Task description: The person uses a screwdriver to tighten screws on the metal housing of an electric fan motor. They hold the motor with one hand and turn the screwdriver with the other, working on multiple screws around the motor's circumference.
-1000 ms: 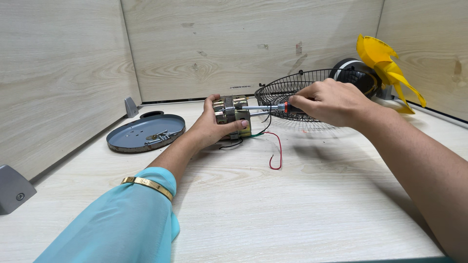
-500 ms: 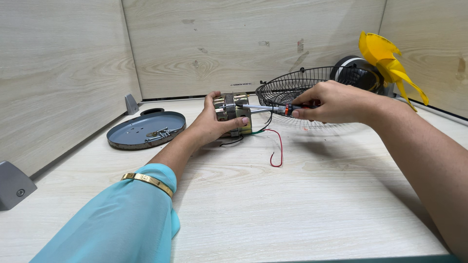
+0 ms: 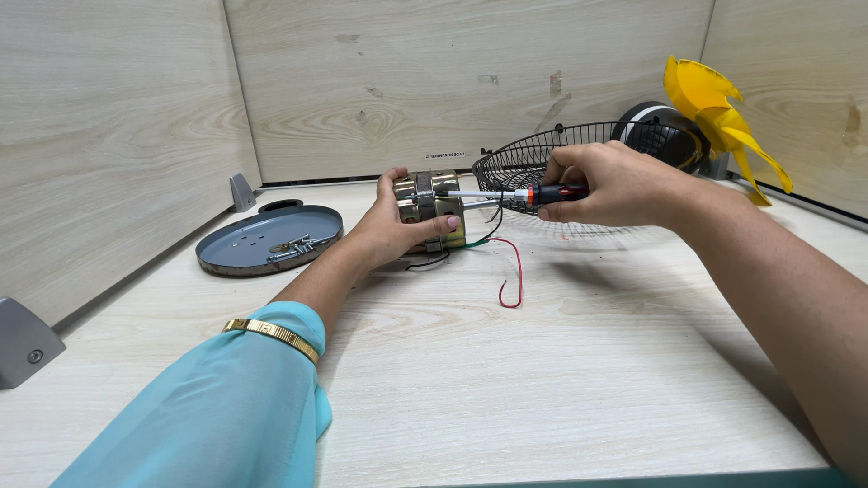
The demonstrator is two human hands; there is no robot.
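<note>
At frame centre my left hand (image 3: 393, 230) grips the brass-coloured motor (image 3: 432, 206); my right hand (image 3: 615, 185) holds the red-handled screwdriver (image 3: 520, 193) against it.

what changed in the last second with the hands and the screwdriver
The right hand drew back from the motor, levelling the screwdriver so its tip points at the motor's face. The left hand still grips the motor; grey plate, wire guard and yellow blade unmoved.

Left hand (image 3: 398, 226) curled with thumb forward and fingers wrapped in a grip, forearm in a turquoise sleeve (gold band at the wrist) reaching in from lower left, right hand (image 3: 615, 185) fisted, knuckles up, bare forearm angling in from lower right
</note>
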